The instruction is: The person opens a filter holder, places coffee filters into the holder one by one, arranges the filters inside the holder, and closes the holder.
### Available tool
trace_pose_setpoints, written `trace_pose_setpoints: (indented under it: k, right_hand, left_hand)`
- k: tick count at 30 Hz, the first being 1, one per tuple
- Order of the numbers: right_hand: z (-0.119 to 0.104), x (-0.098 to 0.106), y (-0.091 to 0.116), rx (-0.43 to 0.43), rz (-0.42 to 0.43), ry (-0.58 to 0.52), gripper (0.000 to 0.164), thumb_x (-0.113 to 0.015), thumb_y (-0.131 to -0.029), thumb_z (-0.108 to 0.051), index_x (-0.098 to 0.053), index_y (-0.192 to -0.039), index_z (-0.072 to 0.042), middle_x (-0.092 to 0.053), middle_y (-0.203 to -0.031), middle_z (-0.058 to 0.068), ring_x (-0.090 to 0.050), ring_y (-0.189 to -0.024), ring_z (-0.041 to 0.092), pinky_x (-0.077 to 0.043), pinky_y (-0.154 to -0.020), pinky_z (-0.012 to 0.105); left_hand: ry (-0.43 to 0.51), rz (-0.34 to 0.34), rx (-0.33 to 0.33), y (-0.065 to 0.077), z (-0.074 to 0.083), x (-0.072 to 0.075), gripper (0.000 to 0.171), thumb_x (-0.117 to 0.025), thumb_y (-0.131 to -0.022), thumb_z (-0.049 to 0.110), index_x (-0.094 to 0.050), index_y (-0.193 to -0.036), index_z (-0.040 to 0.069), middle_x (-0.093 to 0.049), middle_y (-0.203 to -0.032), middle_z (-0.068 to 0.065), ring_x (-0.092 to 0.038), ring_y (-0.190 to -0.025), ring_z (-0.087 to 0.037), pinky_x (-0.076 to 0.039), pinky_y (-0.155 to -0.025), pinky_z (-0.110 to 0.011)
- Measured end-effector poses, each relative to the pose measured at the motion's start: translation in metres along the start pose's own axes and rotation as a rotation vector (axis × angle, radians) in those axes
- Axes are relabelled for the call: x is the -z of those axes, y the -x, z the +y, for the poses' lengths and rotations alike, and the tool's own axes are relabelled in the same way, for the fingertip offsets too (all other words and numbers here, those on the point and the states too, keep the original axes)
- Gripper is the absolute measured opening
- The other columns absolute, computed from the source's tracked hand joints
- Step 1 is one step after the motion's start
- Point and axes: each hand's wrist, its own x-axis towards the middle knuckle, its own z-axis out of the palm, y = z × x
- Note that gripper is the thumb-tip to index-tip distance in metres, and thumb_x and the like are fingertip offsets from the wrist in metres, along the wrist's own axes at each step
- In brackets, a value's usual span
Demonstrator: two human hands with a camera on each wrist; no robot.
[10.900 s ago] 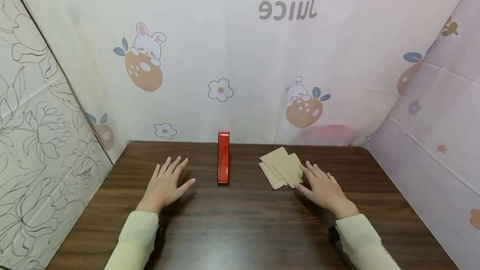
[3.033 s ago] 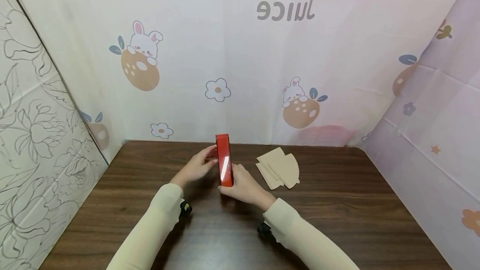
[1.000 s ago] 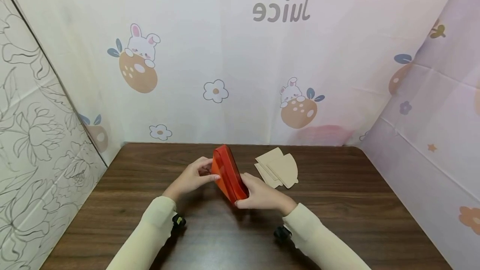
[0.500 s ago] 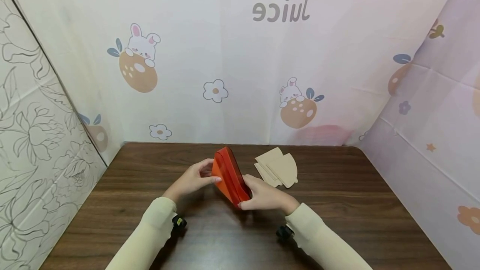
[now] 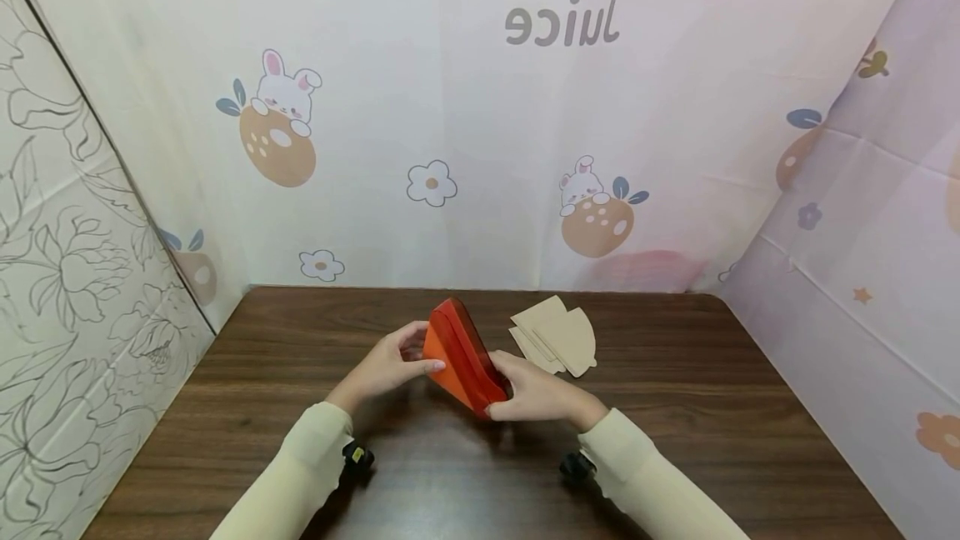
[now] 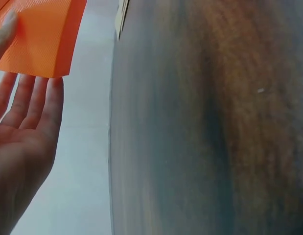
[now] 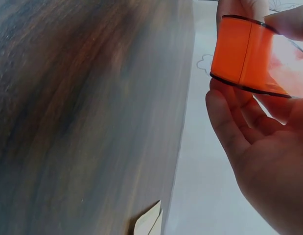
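Both hands hold a slim box with a ribbed orange side and a see-through red cover; it tilts, upper end leaning left. My left hand grips its left side, thumb on the orange face. In the left wrist view, that hand's fingers reach behind the orange box. Around the lower right end of the box, my right hand holds with thumb and fingers. The right wrist view shows dark edge lines along the glossy red-orange end. Fan-shaped tan papers, like cone coffee filters, lie overlapping beyond the right hand.
A dark wood-grain table lies under the hands. At its back edge hangs a pale curtain printed with rabbits and fruit. A flower-patterned panel stands on the left, and a pale curtain on the right.
At first the box stood alone between two spread hands; both then took hold of it and tilted it. Over the last second it has shifted slightly right and nearer. The papers stay put.
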Motion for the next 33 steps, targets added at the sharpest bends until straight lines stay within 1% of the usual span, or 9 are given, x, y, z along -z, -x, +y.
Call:
trace_pose_setpoints:
  k: [5, 9, 12, 16, 19, 22, 26, 33]
  right_hand:
    - [0.004, 0.001, 0.002, 0.023, 0.020, 0.013, 0.040, -0.068, -0.082, -0.011, -0.056, -0.120, -0.018, -0.061, -0.103, -0.008, -0.060, -0.091, 0.012, -0.054, -0.079, 0.031]
    - [0.006, 0.001, 0.004, 0.045, 0.030, 0.028, 0.041, -0.069, -0.083, -0.011, -0.057, -0.122, -0.014, -0.062, -0.102, -0.007, -0.061, -0.090, 0.012, -0.054, -0.078, 0.031]
    - [0.008, 0.002, 0.007, 0.032, 0.030, 0.014, 0.042, -0.070, -0.084, -0.011, -0.057, -0.125, -0.013, -0.064, -0.103, -0.006, -0.062, -0.090, 0.012, -0.054, -0.079, 0.031]
    - [0.009, 0.004, 0.011, -0.016, 0.021, -0.057, 0.042, -0.071, -0.086, -0.012, -0.057, -0.126, -0.012, -0.065, -0.107, -0.004, -0.062, -0.094, 0.015, -0.055, -0.083, 0.032]
    - [0.010, 0.006, 0.013, -0.031, 0.016, -0.089, 0.041, -0.072, -0.087, -0.011, -0.058, -0.125, -0.013, -0.065, -0.107, -0.003, -0.062, -0.096, 0.016, -0.055, -0.085, 0.033]
    - [0.011, 0.007, 0.015, -0.031, 0.015, -0.093, 0.041, -0.073, -0.086, -0.011, -0.057, -0.125, -0.012, -0.065, -0.106, -0.003, -0.062, -0.096, 0.017, -0.055, -0.085, 0.033]
    - [0.012, 0.008, 0.017, -0.028, 0.012, -0.100, 0.041, -0.073, -0.087, -0.012, -0.057, -0.125, -0.012, -0.065, -0.106, -0.003, -0.062, -0.097, 0.017, -0.054, -0.086, 0.033]
    - [0.017, 0.010, 0.023, -0.013, 0.019, -0.086, 0.039, -0.074, -0.088, -0.010, -0.058, -0.124, -0.013, -0.065, -0.107, -0.003, -0.063, -0.098, 0.016, -0.054, -0.086, 0.033]
  left_hand:
    - [-0.013, 0.026, 0.018, 0.004, -0.002, -0.003, 0.056, -0.083, -0.084, 0.028, -0.060, -0.133, 0.013, -0.070, -0.114, -0.002, -0.069, -0.097, -0.021, -0.055, -0.087, -0.039]
    - [-0.006, 0.038, 0.016, 0.006, -0.004, -0.004, 0.052, -0.085, -0.083, 0.028, -0.063, -0.128, 0.014, -0.071, -0.109, -0.001, -0.068, -0.098, -0.020, -0.055, -0.086, -0.035]
    - [-0.004, 0.039, 0.014, 0.008, -0.003, -0.006, 0.049, -0.085, -0.082, 0.028, -0.064, -0.124, 0.014, -0.070, -0.107, -0.001, -0.067, -0.098, -0.020, -0.056, -0.085, -0.032]
    - [-0.001, 0.047, 0.017, 0.010, -0.001, -0.009, 0.047, -0.087, -0.081, 0.027, -0.065, -0.120, 0.014, -0.070, -0.105, -0.001, -0.066, -0.097, -0.021, -0.056, -0.083, -0.030]
    - [0.003, 0.058, 0.015, 0.012, 0.002, -0.012, 0.046, -0.087, -0.080, 0.026, -0.065, -0.118, 0.014, -0.070, -0.104, -0.002, -0.066, -0.096, -0.021, -0.056, -0.082, -0.030]
    - [0.005, 0.065, 0.017, 0.013, 0.004, -0.015, 0.046, -0.087, -0.080, 0.026, -0.065, -0.118, 0.013, -0.069, -0.103, -0.002, -0.066, -0.095, -0.021, -0.057, -0.081, -0.031]
    - [0.004, 0.071, 0.035, 0.016, 0.007, -0.018, 0.046, -0.087, -0.081, 0.027, -0.065, -0.119, 0.012, -0.069, -0.103, -0.002, -0.066, -0.095, -0.020, -0.057, -0.080, -0.030]
    - [0.026, 0.053, 0.045, 0.019, 0.008, -0.024, 0.043, -0.086, -0.082, 0.024, -0.066, -0.117, 0.012, -0.068, -0.103, -0.003, -0.066, -0.095, -0.022, -0.057, -0.079, -0.031]
